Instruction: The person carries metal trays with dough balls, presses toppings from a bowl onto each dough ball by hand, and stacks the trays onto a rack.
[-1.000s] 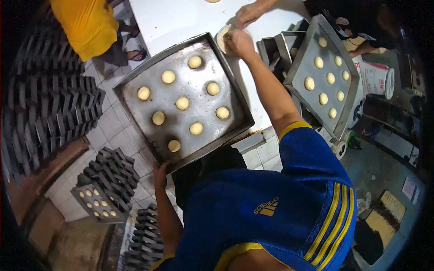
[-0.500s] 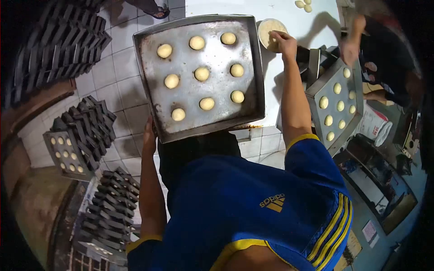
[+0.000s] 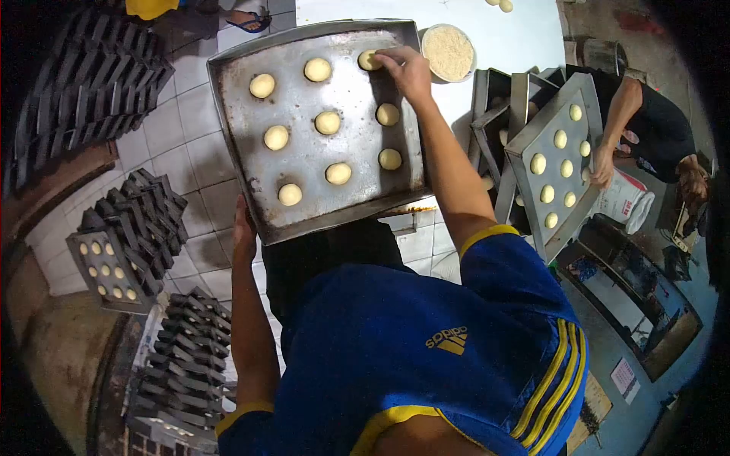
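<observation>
A square metal baking tray (image 3: 357, 140) carries several round dough balls (image 3: 328, 122) in rows. My left hand (image 3: 244, 232) grips its lower left edge; most of those fingers are hidden behind the tray wall. Over the far right dough ball (image 3: 368, 60) is my right hand (image 3: 408, 74), thumb and fingertips pinched together at the ball's side. Whatever the pinch holds is too small to make out. Just beyond that hand, a round bowl (image 3: 447, 52) of pale crumbs stands on the white table (image 3: 350, 9).
At the right, another person's hand (image 3: 603, 169) holds a tilted tray of dough balls (image 3: 559, 144) beside stacked trays (image 3: 487, 125). Criss-crossed tray stacks (image 3: 84, 99) stand along the left on the tiled floor (image 3: 190, 163). A few dough balls (image 3: 505, 5) lie on the table's far side.
My right hand has moved left from the crumb bowl to the far right dough ball. The tray has shifted slightly left in view. The other person's hand has moved down along their tray.
</observation>
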### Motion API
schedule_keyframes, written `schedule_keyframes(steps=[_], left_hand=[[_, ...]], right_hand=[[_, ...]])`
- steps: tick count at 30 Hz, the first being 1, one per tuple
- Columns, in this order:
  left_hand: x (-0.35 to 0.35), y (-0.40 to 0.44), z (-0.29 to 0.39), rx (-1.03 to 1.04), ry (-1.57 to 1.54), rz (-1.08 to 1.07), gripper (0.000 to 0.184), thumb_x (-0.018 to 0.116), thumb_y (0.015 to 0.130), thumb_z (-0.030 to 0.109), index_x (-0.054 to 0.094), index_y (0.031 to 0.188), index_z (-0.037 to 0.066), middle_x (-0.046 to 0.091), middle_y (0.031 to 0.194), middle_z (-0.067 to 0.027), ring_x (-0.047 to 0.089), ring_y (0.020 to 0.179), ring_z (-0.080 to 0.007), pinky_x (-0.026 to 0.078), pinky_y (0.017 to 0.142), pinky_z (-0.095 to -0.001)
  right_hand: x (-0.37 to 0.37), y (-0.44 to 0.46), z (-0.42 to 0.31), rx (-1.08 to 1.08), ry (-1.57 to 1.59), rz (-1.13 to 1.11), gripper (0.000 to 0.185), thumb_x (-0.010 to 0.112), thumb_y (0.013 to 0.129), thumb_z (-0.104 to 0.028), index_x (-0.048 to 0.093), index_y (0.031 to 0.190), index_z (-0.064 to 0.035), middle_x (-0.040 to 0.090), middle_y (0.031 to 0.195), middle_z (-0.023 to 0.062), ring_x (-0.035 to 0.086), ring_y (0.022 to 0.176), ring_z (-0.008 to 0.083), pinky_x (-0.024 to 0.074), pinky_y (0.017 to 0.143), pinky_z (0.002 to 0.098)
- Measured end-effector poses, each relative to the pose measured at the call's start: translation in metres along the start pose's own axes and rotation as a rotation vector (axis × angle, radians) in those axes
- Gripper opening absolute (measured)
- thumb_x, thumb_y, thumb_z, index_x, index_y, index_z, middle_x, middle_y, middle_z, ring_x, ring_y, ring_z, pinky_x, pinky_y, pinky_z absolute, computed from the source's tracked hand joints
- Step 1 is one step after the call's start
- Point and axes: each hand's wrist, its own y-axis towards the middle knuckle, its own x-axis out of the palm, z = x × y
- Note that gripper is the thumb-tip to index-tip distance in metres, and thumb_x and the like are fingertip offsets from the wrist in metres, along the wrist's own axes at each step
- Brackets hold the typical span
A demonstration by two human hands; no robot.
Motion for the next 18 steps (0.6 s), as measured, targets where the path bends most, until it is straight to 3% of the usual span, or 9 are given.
schedule_keyframes(steps=[5, 9, 11, 13, 15, 16, 18], left_hand=[[-0.002, -0.001, 0.002, -0.030, 0.053, -0.009, 0.094, 0.048, 0.105, 0.075, 0.043, 0.165, 0.003, 0.046, 0.168, -0.0100, 0.042, 0.154, -0.0257, 0.028, 0.128, -0.0389], [-0.004, 0.004, -0.004, -0.044, -0.013, -0.013, 0.097, 0.049, 0.103, 0.078, 0.044, 0.165, 0.003, 0.048, 0.167, -0.0111, 0.045, 0.151, -0.0269, 0.030, 0.127, -0.0398], [-0.001, 0.004, -0.001, -0.059, -0.024, -0.024, 0.098, 0.050, 0.103, 0.079, 0.044, 0.164, 0.003, 0.049, 0.166, -0.0115, 0.046, 0.151, -0.0272, 0.032, 0.126, -0.0402], [0.003, -0.004, 0.004, -0.008, -0.025, -0.072, 0.097, 0.049, 0.103, 0.079, 0.046, 0.163, 0.003, 0.052, 0.164, -0.0123, 0.048, 0.148, -0.0276, 0.033, 0.125, -0.0406], [0.004, -0.005, 0.005, -0.066, 0.043, 0.013, 0.094, 0.048, 0.104, 0.077, 0.046, 0.163, 0.003, 0.052, 0.163, -0.0124, 0.049, 0.148, -0.0277, 0.033, 0.125, -0.0405], [0.004, -0.004, 0.006, -0.122, 0.109, 0.102, 0.092, 0.047, 0.106, 0.075, 0.047, 0.162, 0.003, 0.053, 0.162, -0.0126, 0.049, 0.147, -0.0278, 0.033, 0.125, -0.0404], [0.001, -0.002, 0.003, -0.054, 0.052, 0.014, 0.089, 0.046, 0.107, 0.073, 0.048, 0.162, 0.004, 0.054, 0.161, -0.0120, 0.050, 0.147, -0.0276, 0.033, 0.125, -0.0403]], right_hand=[[0.025, -0.004, 0.005, -0.183, -0.364, 0.125, 0.015, 0.082, 0.092, -0.024, 0.086, 0.102, -0.0140, 0.075, 0.100, 0.0087, 0.068, 0.097, 0.0344, 0.0553, 0.088, 0.0445], [0.025, -0.011, 0.000, -0.244, -0.432, 0.104, 0.017, 0.080, 0.094, -0.027, 0.085, 0.107, -0.0173, 0.073, 0.104, 0.0078, 0.067, 0.099, 0.0328, 0.0543, 0.085, 0.0448], [0.026, -0.022, -0.011, -0.335, -0.650, 0.106, 0.024, 0.076, 0.098, -0.029, 0.083, 0.116, -0.0152, 0.072, 0.116, 0.0071, 0.066, 0.099, 0.0295, 0.0533, 0.084, 0.0420], [0.029, -0.038, -0.018, -0.311, -0.732, 0.069, 0.040, 0.069, 0.103, -0.039, 0.074, 0.135, -0.0151, 0.066, 0.134, 0.0075, 0.062, 0.113, 0.0325, 0.0508, 0.091, 0.0456], [0.030, -0.047, -0.014, -0.308, -0.743, 0.049, 0.049, 0.063, 0.104, -0.049, 0.072, 0.136, -0.0134, 0.061, 0.145, 0.0118, 0.059, 0.123, 0.0334, 0.0495, 0.096, 0.0494], [0.027, -0.045, -0.011, -0.307, -0.747, 0.052, 0.049, 0.063, 0.104, -0.049, 0.072, 0.136, -0.0134, 0.061, 0.145, 0.0118, 0.059, 0.123, 0.0334, 0.0495, 0.096, 0.0494], [0.012, -0.034, -0.007, -0.327, -0.610, 0.101, 0.046, 0.065, 0.105, -0.044, 0.071, 0.136, -0.0109, 0.062, 0.145, 0.0146, 0.061, 0.121, 0.0366, 0.0509, 0.099, 0.0499]])
